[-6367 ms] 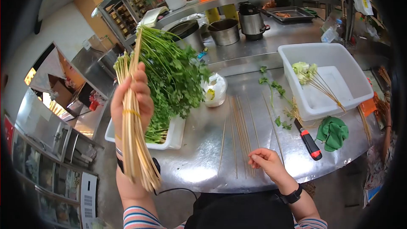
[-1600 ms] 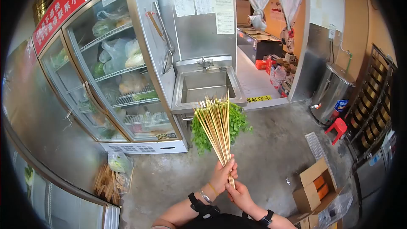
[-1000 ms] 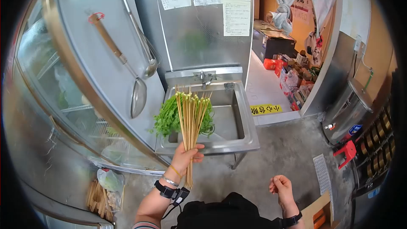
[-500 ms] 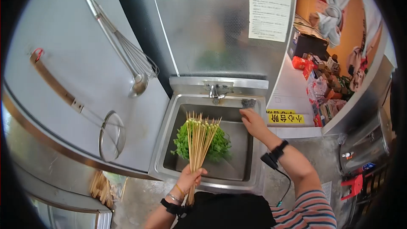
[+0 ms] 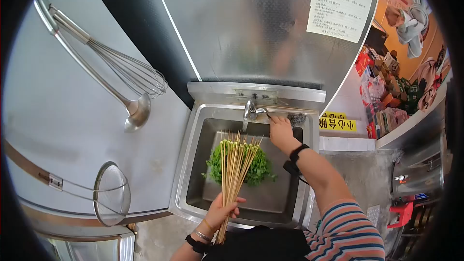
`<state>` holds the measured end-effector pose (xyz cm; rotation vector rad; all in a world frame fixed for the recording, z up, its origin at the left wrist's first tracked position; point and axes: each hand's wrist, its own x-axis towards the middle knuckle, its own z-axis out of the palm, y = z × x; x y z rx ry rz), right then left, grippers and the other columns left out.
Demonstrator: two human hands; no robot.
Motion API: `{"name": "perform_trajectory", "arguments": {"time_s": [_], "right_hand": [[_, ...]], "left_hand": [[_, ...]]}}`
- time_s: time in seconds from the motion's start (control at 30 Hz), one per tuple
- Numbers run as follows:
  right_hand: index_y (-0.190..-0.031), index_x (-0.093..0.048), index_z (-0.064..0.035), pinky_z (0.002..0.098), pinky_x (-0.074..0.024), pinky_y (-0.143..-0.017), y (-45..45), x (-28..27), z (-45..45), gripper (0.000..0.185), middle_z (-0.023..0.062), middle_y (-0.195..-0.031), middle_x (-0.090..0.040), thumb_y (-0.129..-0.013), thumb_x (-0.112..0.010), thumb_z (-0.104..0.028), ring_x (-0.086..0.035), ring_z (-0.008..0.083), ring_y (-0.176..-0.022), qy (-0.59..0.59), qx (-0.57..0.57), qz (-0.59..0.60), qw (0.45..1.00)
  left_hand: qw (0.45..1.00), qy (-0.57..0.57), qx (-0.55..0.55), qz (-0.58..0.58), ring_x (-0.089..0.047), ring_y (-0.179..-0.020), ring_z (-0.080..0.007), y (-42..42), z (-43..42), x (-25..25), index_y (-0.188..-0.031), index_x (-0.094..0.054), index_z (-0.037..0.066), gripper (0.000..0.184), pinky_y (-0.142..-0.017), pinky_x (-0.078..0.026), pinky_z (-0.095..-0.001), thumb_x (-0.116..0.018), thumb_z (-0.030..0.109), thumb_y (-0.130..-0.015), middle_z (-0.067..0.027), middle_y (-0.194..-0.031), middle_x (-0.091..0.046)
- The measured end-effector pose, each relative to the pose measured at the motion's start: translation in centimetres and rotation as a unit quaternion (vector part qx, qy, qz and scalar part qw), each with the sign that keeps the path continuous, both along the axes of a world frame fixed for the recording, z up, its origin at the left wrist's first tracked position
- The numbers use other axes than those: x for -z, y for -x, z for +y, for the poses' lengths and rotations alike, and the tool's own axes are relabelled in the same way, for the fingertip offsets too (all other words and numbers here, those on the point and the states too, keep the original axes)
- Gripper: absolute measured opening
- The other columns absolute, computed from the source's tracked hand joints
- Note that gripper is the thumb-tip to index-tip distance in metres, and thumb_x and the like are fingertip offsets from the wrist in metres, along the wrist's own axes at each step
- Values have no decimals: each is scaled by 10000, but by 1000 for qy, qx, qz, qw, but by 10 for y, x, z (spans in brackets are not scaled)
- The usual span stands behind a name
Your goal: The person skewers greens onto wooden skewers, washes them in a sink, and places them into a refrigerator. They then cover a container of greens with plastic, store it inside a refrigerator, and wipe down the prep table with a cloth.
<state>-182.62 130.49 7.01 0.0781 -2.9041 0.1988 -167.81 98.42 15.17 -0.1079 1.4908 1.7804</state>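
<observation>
The left hand is closed round the lower part of the sticks, their butt ends jutting out below it. Their long axis runs away from the person, over the near rim of the sink, fanning slightly towards the tap. The greens are at their far end, over the basin and just short of the spout. The right hand is nearer the tap, its fingers at the lever; whether they pinch it or merely touch it, I can't tell. Left of the sink hang a whisk, a ladle and a strainer.
</observation>
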Motion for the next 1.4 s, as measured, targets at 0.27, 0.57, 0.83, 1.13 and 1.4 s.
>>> {"name": "perform_trajectory", "arguments": {"time_s": [0.27,0.57,0.83,1.13,1.4], "right_hand": [[-1033,-612,-60,467,-363,-951,-154,16,14,314,133,-1174,-524,-720,-624,-75,-462,334,-1153,155,-12,24,987],[-879,-645,-79,513,-287,-1042,-215,31,1,179,70,-1053,-580,-728,-635,-174,-460,250,-1159,49,-45,-52,996],[-873,-658,-78,494,-268,-1060,-216,26,1,185,48,-990,-591,-734,-624,-194,-459,235,-1157,18,-43,-88,995],[-871,-665,-88,496,-251,-1074,-217,34,3,197,41,-994,-591,-723,-639,-216,-442,229,-1179,8,-41,-93,995],[-856,-659,-89,497,-247,-1079,-215,32,3,183,34,-998,-588,-730,-638,-220,-439,224,-1181,5,-36,-109,993]], "left_hand": [[999,14,-48,9,-572,-655,-92,28,17,15,-1174,-449,37,301,-517,-508,-215,-530,12,-885,-86,-1077,-602],[996,5,-91,24,-464,-588,-43,38,22,0,-1087,-517,32,173,-454,-406,-175,-543,77,-922,-17,-895,-563],[999,3,-32,3,-487,-599,-49,35,18,-28,-1090,-515,27,179,-476,-423,-176,-540,74,-920,-29,-904,-571],[992,-9,122,3,-523,-633,-67,50,34,-9,-1170,-472,24,266,-509,-464,-190,-540,72,-917,-70,-1065,-609],[994,-14,108,-15,-507,-615,-63,49,34,-13,-1205,-464,13,311,-496,-450,-179,-545,81,-913,-81,-1069,-605]]}}
